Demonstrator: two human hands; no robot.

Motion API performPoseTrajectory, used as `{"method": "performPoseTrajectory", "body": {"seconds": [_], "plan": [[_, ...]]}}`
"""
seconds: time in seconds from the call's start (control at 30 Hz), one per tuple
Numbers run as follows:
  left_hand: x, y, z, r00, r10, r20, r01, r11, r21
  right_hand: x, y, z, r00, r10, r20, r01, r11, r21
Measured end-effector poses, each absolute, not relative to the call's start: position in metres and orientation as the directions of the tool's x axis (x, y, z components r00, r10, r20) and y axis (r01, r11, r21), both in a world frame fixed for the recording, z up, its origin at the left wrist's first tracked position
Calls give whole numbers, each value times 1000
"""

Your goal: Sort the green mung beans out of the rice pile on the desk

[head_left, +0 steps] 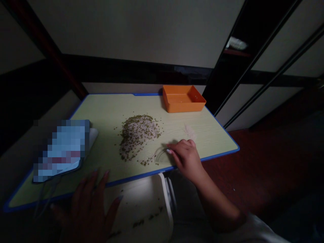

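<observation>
From afar, my right hand (186,157) pinches a clear half-round plastic protractor (162,157), left hand (88,204) splayed loose, as hasty sweeping could scatter green-and-white grains (139,131).

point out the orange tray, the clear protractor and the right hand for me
orange tray (186,107): head view, on its outer front wall
clear protractor (162,157): head view, on its uncovered see-through body
right hand (186,155): head view, on the back of the hand

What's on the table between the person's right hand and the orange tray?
In the head view, a small patch of pale grains lies on the table between the right hand and the orange tray.
</observation>
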State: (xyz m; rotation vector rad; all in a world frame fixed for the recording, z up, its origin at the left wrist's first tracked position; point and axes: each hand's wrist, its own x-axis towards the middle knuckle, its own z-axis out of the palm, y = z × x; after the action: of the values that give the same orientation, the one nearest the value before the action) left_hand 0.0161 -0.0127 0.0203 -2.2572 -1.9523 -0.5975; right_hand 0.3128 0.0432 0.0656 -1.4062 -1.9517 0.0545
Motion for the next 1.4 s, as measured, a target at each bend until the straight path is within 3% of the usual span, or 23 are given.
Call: {"method": "performPoseTrajectory", "body": {"seconds": [0.23,0.6,0.8,1.1,1.27,1.4], "plan": [[17,-14,21,106,938,329,976,-162,149,303,39,68,-193,847,495,805,425,-414],[17,-17,24,94,956,279,977,-143,160,288,33,69,-115,874,472,815,355,-459],[16,-15,21,107,939,327,976,-161,144,281,30,73,-101,898,428,803,327,-498],[15,-16,19,109,935,336,975,-167,146,271,26,74,-109,851,514,699,433,-570],[16,-14,17,116,927,356,973,-178,149,281,29,75,-8,835,550,705,394,-589],[16,-14,17,93,937,336,971,-160,179,276,28,76,-31,836,548,698,411,-587]]}}
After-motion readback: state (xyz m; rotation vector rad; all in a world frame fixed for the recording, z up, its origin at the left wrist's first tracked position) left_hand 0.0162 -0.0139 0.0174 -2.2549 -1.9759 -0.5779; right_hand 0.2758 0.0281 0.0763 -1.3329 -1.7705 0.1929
